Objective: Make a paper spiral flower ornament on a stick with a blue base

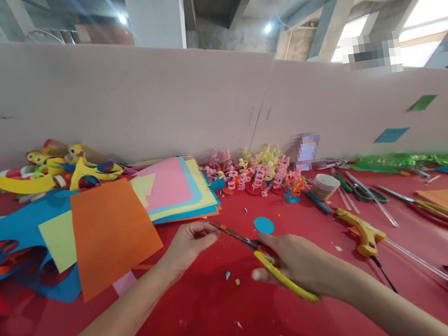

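Note:
My right hand (299, 263) is closed round the yellow handles of a pair of scissors (263, 260), whose blades point left toward my left hand. My left hand (191, 243) is pinched shut on something small at the blade tips; I cannot make out what it is. A blue paper circle (264, 225) lies on the red table (212, 315) just beyond the scissors. Small paper scraps are scattered below the hands.
A stack of coloured paper sheets (176, 189) and an orange sheet (109, 233) lie at left. Curled paper flowers (258, 174) sit by the pink partition (155, 99). A yellow glue gun (361, 229), tape roll (324, 185) and more scissors (432, 210) lie at right.

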Available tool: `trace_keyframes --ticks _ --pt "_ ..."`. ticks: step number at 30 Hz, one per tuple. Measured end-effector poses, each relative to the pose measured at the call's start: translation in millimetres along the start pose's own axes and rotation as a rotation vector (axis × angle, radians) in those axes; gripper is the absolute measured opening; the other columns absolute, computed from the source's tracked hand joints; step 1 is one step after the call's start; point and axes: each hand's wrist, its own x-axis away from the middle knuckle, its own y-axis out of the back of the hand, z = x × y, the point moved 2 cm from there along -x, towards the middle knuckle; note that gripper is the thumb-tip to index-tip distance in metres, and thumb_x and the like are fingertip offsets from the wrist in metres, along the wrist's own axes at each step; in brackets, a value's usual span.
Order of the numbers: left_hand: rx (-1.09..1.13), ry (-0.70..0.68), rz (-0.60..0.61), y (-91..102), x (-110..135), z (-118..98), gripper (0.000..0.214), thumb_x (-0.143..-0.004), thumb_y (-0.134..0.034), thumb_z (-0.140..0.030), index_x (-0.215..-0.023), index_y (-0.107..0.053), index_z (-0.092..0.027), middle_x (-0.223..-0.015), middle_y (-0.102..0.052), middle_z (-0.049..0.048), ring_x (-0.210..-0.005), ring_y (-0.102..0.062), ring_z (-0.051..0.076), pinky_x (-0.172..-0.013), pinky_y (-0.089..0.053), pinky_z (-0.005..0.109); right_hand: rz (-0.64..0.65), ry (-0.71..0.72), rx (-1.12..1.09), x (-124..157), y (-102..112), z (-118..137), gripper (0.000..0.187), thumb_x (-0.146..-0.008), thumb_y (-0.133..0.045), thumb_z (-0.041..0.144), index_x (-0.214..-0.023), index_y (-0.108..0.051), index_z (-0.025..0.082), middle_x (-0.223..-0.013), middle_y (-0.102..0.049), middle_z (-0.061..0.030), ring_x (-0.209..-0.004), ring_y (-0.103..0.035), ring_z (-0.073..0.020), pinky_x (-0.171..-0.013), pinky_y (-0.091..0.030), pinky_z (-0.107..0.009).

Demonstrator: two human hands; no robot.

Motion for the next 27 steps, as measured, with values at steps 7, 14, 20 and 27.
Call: trace_keyframes --ticks 7,14,20,27 --pt "-0.022 0.001 0.017 0.6 -1.3 4.4 0.016 -0.064 -0.062 -0.032 -0.065 -0.067 -0.017 -0.063 -0.063 0.0004 -0.058 -0.049 0.012 -0.051 -0.033 0.023 0.005 -0.010 0.009 0.2 2.5 -1.3 0.049 -0.076 -0.047 0.066 -0.082 -0.054 0.018 -0.063 -0.053 -0.0016 -0.048 -0.043 -0.0121 -0.045 -0.020 -0.023" --pt "0.032 0.003 0.037 0.0 -1.5 3.9 0.012 -0.064 -0.064 -0.029 -0.065 -0.068 -0.018 -0.062 -0.063 -0.0015 -0.057 -0.048 0.011 -0.054 -0.035 0.023 0.015 -0.010 0.024 1.4 2.2 -3.3 0.048 -0.077 -0.046 0.065 -0.084 -0.055 0.018 -0.064 -0.056 -0.0029 -0.049 -0.044 -0.0129 -0.045 -0.020 -0.023" --pt "0.026 0.029 0.029 -0.2 -2.5 6.4 0.017 -0.064 -0.066 -0.033 -0.061 -0.066 -0.017 -0.054 -0.055 -0.0035 -0.048 -0.038 0.008 -0.047 -0.028 0.022 -0.011 -0.012 -0.006 -1.6 -3.0 -10.2 0.050 -0.077 -0.044 0.066 -0.077 -0.056 0.018 -0.060 -0.056 -0.0025 -0.047 -0.044 -0.0129 -0.044 -0.021 -0.023" --pt "0.120 0.096 0.075 -3.2 -1.8 11.4 0.023 -0.068 -0.067 -0.038 -0.070 -0.066 -0.015 -0.059 -0.056 -0.0035 -0.043 -0.032 0.004 -0.044 -0.021 0.022 -0.182 -0.269 0.164 -9.9 3.7 -63.1 0.042 -0.084 -0.042 0.055 -0.082 -0.055 0.015 -0.071 -0.065 -0.0117 -0.060 -0.058 -0.0215 -0.047 -0.022 -0.025"
